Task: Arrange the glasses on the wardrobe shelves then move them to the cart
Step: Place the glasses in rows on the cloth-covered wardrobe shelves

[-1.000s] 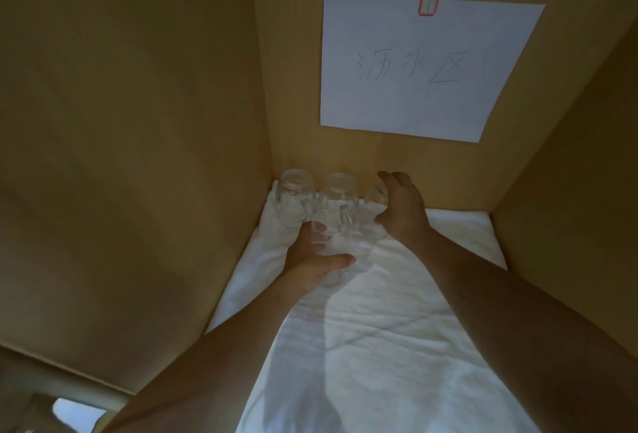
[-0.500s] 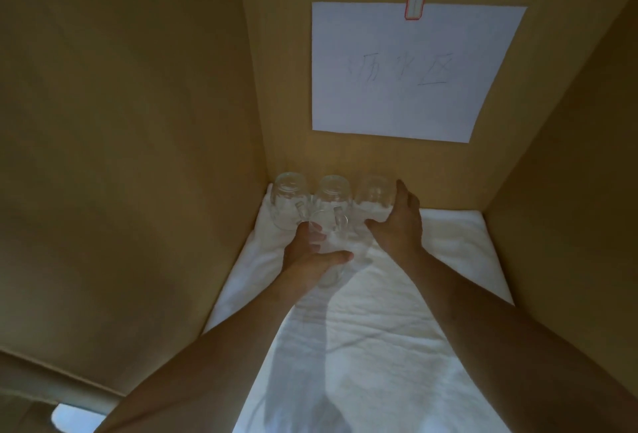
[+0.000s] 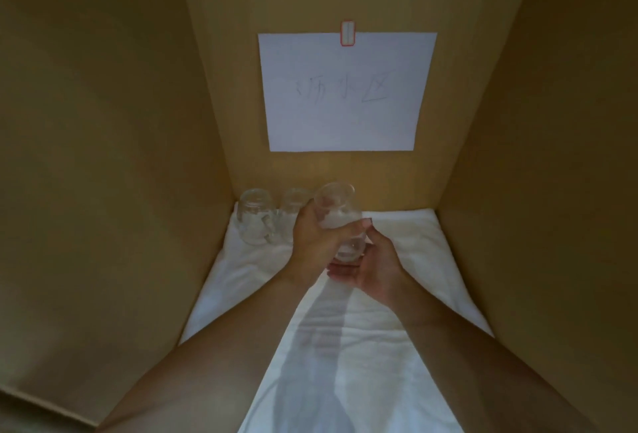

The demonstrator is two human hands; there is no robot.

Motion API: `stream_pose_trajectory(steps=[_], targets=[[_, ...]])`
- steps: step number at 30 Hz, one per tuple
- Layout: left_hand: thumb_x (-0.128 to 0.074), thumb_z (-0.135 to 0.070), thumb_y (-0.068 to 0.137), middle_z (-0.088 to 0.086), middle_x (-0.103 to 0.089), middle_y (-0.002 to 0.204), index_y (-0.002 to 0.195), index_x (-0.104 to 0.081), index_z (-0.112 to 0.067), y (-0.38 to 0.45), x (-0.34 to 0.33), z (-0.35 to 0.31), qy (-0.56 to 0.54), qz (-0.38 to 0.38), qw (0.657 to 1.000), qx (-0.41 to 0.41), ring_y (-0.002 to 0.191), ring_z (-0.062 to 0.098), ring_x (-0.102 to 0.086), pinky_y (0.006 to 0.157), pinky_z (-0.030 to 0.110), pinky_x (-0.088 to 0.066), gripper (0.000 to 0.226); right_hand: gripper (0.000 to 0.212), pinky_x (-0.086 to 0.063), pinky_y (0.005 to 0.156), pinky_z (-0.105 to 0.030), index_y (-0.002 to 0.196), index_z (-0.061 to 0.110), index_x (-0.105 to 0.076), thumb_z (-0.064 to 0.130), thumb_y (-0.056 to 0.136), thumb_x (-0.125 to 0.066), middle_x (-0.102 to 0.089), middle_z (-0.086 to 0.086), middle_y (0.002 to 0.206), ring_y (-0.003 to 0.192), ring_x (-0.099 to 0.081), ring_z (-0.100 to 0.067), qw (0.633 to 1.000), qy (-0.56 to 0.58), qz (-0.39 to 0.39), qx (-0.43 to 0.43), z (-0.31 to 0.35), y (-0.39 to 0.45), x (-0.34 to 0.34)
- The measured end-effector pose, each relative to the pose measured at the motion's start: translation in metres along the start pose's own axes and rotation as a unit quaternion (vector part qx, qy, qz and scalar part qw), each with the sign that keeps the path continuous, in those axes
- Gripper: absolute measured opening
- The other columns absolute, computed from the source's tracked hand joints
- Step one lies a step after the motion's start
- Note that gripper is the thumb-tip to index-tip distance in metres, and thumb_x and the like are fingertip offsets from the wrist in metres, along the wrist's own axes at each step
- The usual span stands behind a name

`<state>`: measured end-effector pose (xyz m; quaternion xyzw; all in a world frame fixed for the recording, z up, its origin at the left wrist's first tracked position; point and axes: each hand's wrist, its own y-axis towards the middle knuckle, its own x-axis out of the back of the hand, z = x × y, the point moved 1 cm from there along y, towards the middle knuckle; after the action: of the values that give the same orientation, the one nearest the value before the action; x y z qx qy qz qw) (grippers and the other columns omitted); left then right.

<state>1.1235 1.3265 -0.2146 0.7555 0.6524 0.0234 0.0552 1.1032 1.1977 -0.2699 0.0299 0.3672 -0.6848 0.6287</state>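
Inside the wooden wardrobe compartment (image 3: 103, 156), a white cloth (image 3: 345, 363) covered the shelf. The left hand (image 3: 316, 242) was curled around a clear glass (image 3: 336, 208), holding it tilted and lifted off the cloth, with its open mouth turned up toward the back wall. The right hand (image 3: 374, 265) sat just beside and below it, palm up with fingers loosely bent, cupping a second glass (image 3: 350, 248) from underneath; how firmly it held that one could not be told, since the clear glass blurred against the cloth. Two more glasses stood upside down side by side in the back left corner, the corner glass (image 3: 253, 220) near the side wall and the next glass (image 3: 290, 215) partly behind the left hand. A sheet of paper (image 3: 345, 94) with handwriting was taped to the back wall above them.
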Motion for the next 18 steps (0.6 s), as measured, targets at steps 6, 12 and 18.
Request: stream_pose_trajectory(steps=[6, 12, 18], targets=[[-0.102, -0.035, 0.044, -0.001, -0.062, 0.125, 0.122, -0.059, -0.024, 0.004, 0.001, 0.017, 0.152, -0.005, 0.987, 0.042, 0.12, 0.022, -0.06, 0.1, 0.038, -0.052, 0.09, 0.043, -0.06, 0.077, -0.049, 0.122, 0.005, -0.056, 0.034, 0.093, -0.07, -0.061, -0.016, 0.106, 0.083, -0.069, -0.03, 0.981, 0.143, -0.034, 0.128, 0.043, -0.016, 0.019], [-0.094, -0.044, 0.063, 0.009, -0.05, 0.143, 0.146, -0.044, -0.023, 0.007, 0.025, 0.041, 0.375, -0.016, 0.923, 0.083, 0.133, 0.031, -0.046, 0.107, 0.039, -0.044, 0.099, 0.063, -0.058, 0.087, -0.037, 0.127, 0.027, -0.06, 0.025, 0.073, -0.092, -0.055, -0.008, 0.131, 0.105, -0.061, -0.022, 0.886, -0.263, -0.281, 0.259, 0.069, -0.013, 0.023], [-0.089, -0.052, 0.067, 0.006, -0.044, 0.151, 0.15, -0.042, -0.025, 0.003, 0.039, 0.045, 0.43, -0.012, 0.902, 0.045, 0.142, 0.03, -0.035, 0.111, 0.037, -0.035, 0.099, 0.075, -0.037, 0.093, -0.02, 0.139, 0.022, -0.053, 0.025, 0.074, -0.09, -0.036, -0.012, 0.137, 0.111, -0.053, -0.025, 0.739, -0.531, -0.258, 0.324, 0.073, 0.009, 0.017]])
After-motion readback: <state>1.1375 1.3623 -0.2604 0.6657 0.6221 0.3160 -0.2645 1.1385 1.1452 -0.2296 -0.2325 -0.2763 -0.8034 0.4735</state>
